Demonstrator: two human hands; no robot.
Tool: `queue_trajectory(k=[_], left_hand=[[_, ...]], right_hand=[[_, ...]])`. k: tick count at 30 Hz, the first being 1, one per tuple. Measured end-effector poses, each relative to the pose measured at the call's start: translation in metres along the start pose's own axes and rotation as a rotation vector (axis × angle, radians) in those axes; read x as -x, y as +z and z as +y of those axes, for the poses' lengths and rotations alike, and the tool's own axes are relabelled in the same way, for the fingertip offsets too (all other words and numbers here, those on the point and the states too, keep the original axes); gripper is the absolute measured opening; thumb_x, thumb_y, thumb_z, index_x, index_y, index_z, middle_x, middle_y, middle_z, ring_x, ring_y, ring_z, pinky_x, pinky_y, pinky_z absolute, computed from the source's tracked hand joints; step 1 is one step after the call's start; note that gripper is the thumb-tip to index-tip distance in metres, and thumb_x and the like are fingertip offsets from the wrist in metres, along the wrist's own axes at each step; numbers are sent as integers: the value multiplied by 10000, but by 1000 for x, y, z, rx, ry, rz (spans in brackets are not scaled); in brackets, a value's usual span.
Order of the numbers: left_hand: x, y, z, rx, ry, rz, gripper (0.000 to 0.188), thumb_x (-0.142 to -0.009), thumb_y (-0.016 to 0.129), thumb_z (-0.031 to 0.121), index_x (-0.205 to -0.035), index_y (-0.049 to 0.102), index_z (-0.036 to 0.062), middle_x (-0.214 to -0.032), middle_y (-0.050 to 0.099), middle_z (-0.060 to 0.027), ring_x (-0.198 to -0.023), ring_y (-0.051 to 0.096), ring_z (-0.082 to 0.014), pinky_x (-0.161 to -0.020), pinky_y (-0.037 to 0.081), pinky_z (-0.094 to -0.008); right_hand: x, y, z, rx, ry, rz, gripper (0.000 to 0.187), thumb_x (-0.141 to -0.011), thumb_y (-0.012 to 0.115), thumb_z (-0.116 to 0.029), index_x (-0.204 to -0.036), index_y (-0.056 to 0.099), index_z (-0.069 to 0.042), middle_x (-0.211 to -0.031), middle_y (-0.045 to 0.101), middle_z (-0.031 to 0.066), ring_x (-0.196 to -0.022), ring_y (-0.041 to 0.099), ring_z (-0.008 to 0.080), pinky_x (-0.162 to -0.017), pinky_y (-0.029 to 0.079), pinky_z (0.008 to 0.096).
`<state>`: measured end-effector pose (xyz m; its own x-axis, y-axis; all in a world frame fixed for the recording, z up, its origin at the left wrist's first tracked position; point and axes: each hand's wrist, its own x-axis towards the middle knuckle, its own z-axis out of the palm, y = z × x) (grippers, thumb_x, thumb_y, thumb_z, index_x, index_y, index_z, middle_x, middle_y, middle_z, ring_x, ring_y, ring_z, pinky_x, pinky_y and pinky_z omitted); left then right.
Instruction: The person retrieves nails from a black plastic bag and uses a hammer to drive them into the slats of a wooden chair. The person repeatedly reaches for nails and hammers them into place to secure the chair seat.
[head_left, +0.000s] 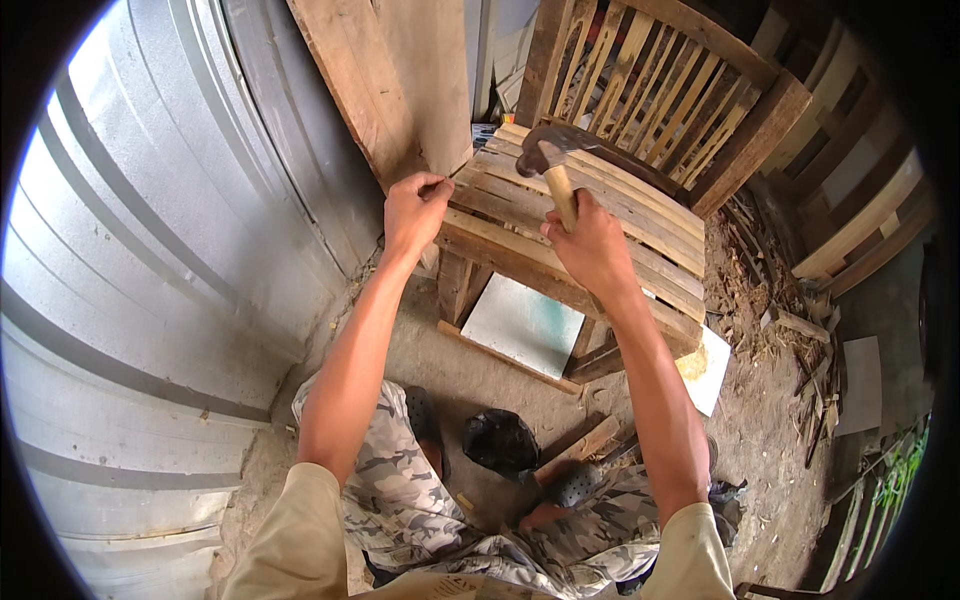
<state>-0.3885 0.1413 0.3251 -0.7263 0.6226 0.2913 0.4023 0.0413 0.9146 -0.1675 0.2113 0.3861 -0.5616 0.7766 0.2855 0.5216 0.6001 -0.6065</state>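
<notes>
In front of me stands a wooden slatted chair [620, 225] with a flat seat and a barred backrest. My right hand [592, 245] is closed round the wooden handle of a hammer [545, 158]. The hammer's dark metal head is raised over the seat slats. At the seat's left edge, my left hand [415, 215] is pinched shut. A thin dark sliver that looks like a nail [459, 169] sticks out from its fingertips; its lower part is hidden by the fingers.
Corrugated metal sheeting [170, 220] rises on the left, with wooden boards [390, 80] leaning behind the seat's left side. A pale panel [525, 320] lies beneath the chair. Between my feet are a black plastic bag [502, 442] and a wood block [580, 448]. Wood scraps [775, 300] litter the right.
</notes>
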Motion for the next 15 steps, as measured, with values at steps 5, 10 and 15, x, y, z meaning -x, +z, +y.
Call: queue_trajectory(k=[5, 10, 15], left_hand=[[-2, -5, -4, -59, -38, 5, 282, -856, 696, 244, -988, 712, -5, -772, 698, -105, -691, 638, -150, -665, 487, -301], [-3, -8, -3, -28, -111, -50, 248, -867, 709, 211, -981, 716, -9, -785, 678, -48, -722, 582, -114, -670, 453, -266], [1, -10, 4, -62, -9, -81, 243, -885, 705, 216, -992, 716, -1, -831, 688, -47, -762, 605, -112, -698, 471, -267]], right_hand=[[-18, 15, 1, 238, -45, -100, 399, -797, 748, -135, -1067, 535, 67, -870, 666, 295, -884, 653, 458, -804, 519, 496], [-23, 15, 9, 182, -44, -87, 416, -791, 778, -188, -1045, 555, 54, -855, 658, 293, -897, 645, 460, -807, 487, 499], [-25, 16, 14, 155, -50, -81, 407, -780, 780, -171, -1050, 570, 50, -862, 659, 290, -911, 645, 455, -809, 482, 497]])
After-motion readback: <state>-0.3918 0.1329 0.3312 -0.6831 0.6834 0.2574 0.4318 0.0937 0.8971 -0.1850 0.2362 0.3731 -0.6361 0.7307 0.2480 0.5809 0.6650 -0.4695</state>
